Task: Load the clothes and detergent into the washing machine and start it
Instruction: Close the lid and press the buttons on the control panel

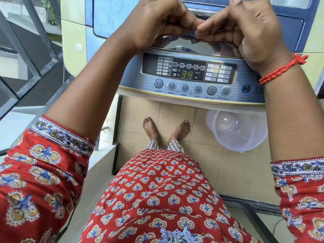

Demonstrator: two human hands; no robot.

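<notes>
Both hands, left hand [157, 23] and right hand [240, 30], curl their fingers around the front edge of the washing machine lid [175, 41], just above the control panel [189, 72] reading 34.

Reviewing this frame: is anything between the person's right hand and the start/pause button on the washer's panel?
Nothing visible blocks it. The start/pause button sits uncovered at the panel's right end, just left of the right wrist. The right hand is up at the lid edge with the left hand, both curled on it.
</notes>
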